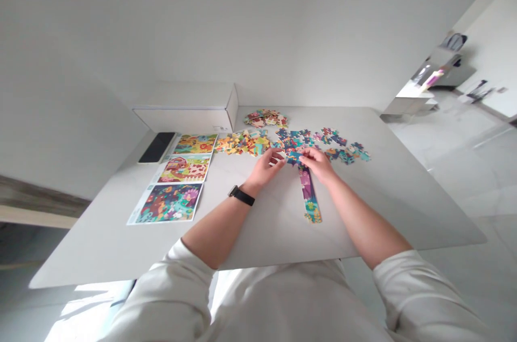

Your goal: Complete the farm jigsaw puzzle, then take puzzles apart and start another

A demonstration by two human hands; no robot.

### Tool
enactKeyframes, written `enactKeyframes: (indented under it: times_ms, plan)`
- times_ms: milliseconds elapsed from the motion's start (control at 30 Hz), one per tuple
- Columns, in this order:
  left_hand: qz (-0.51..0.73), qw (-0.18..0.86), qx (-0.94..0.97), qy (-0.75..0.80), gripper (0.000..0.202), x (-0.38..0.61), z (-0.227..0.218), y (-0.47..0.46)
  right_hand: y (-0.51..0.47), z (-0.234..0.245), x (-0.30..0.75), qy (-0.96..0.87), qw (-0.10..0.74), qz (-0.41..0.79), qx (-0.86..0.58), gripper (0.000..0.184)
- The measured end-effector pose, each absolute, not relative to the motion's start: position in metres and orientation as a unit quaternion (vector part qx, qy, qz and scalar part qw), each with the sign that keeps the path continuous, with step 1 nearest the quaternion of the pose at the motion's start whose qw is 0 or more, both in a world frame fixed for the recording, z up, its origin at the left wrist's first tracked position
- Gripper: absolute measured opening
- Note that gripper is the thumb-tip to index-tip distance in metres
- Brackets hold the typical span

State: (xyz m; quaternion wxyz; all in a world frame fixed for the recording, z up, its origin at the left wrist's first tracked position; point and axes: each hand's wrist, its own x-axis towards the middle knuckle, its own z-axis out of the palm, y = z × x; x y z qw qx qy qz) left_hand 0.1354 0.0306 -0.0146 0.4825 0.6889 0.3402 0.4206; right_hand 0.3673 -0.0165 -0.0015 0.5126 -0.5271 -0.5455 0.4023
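My right hand (320, 165) pinches the edge of a blue puzzle piece (294, 157) between thumb and fingers. Just left of that piece, my left hand (266, 168) has its fingers curved and apart, and nothing shows in its grasp. Below the hands runs a narrow joined strip of puzzle pieces (307, 189), purple at its upper part and green and yellow at the near end. Whether the blue piece touches the strip's top is hard to make out. Beyond my fingers lie loose dark-blue puzzle pieces (297, 137), spreading to the right.
Yellow puzzle pieces (243, 142) and a reddish pile of pieces (266, 118) lie farther back. Left of them are a printed picture sheet (177, 169), a dark phone (157, 147) and a long white box (183, 110) by the wall. Everything rests on a pale table (404, 196).
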Motion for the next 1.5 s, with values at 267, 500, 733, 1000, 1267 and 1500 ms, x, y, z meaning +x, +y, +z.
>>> enactKeyframes:
  times_ms: [267,500,733,1000,1267,1500]
  plan:
    - [0.420,0.522,0.667,0.328,0.052,0.134,-0.017,0.035,-0.018,-0.006,0.359,-0.577,0.479,0.400,-0.526,0.039]
    - [0.425,0.570,0.619,0.334,0.059,0.135,-0.020,0.038,-0.019,-0.004,0.359,-0.584,0.478,0.388,-0.528,0.042]
    - [0.447,0.595,0.571,0.345,0.059,0.136,-0.019,0.037,-0.019,-0.005,0.360,-0.572,0.483,0.395,-0.532,0.044]
    - [0.445,0.510,0.633,0.376,0.038,0.136,-0.017,0.033,-0.015,-0.009,0.364,-0.560,0.504,0.389,-0.531,0.041]
    - [0.414,0.223,0.824,0.315,0.042,0.132,-0.006,0.017,-0.013,-0.012,0.370,-0.568,0.499,0.389,-0.526,0.036]
    - [0.385,0.153,0.860,0.299,0.042,0.136,-0.008,0.017,-0.012,-0.017,0.370,-0.574,0.496,0.408,-0.508,0.038]
